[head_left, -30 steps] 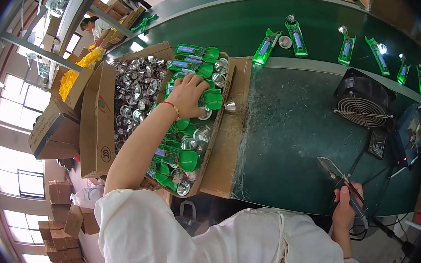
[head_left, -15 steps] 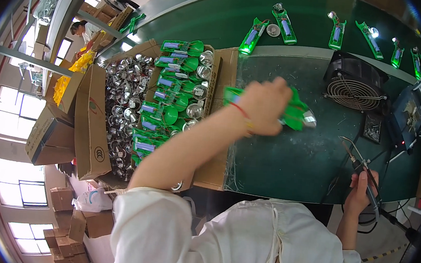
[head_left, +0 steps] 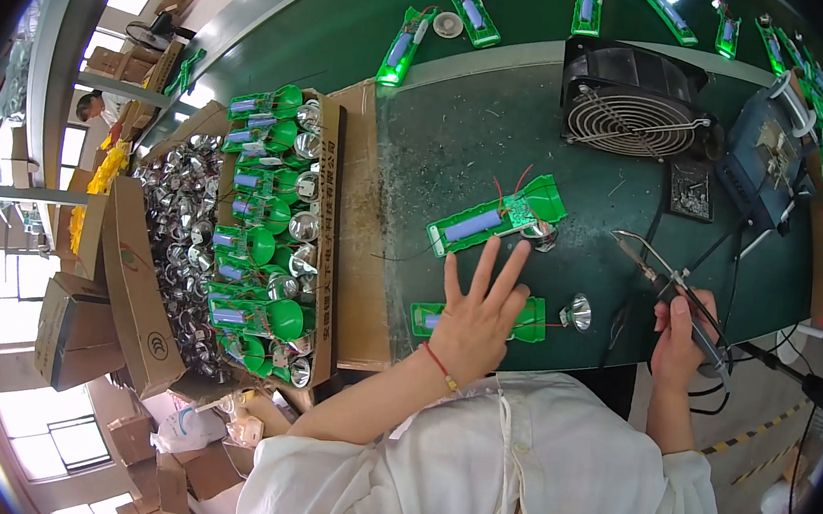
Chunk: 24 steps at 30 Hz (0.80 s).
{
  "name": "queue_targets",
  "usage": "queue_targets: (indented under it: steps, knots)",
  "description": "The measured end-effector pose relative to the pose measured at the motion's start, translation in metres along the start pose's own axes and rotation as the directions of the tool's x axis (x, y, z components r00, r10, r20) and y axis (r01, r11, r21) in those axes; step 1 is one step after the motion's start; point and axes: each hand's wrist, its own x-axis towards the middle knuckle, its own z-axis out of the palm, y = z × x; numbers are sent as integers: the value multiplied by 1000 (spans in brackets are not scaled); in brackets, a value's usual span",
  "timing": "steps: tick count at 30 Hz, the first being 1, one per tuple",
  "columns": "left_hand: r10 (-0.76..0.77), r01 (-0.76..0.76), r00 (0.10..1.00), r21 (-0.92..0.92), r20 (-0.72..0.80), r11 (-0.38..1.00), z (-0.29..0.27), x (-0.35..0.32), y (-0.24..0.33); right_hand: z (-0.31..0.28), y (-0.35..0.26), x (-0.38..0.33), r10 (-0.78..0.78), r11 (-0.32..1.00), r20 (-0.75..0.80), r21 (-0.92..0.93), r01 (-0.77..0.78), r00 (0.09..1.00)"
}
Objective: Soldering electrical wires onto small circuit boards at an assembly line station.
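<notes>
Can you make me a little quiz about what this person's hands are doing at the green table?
1. True or false: the right hand holds a soldering iron.
2. What does the left hand rest on?
A. the black fan
B. a green torch body lying flat
C. a cardboard box
3. What shiny part lies just right of that torch body?

Key:
1. True.
2. B.
3. A silver reflector cup.

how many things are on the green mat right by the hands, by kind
green flashlight halves: 2 (one lies under the left hand)
loose silver reflectors: 1
soldering irons: 1, held in the right hand
total: 4
</notes>
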Motion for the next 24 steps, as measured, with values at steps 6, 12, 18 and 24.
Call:
queue_targets:
  steps: [6, 12, 18, 24]
  knots:
    - [-152, 20, 942, -401, -299, 916, -13, 6, -36, 8, 2, 1, -37, 999, 20, -10, 37, 999]
    - [-113, 28, 965, -332, -238, 943, 17, 50, -77, 26, -1, 1, -44, 999, 88, -18, 46, 995]
    - [-63, 15, 971, -206, -231, 978, -2, 30, -75, 27, -5, -3, -62, 997, 93, -33, 66, 994]
    - [-279, 77, 877, -458, -392, 885, 17, 45, -62, 45, -2, -4, -80, 996, 147, -31, 85, 986]
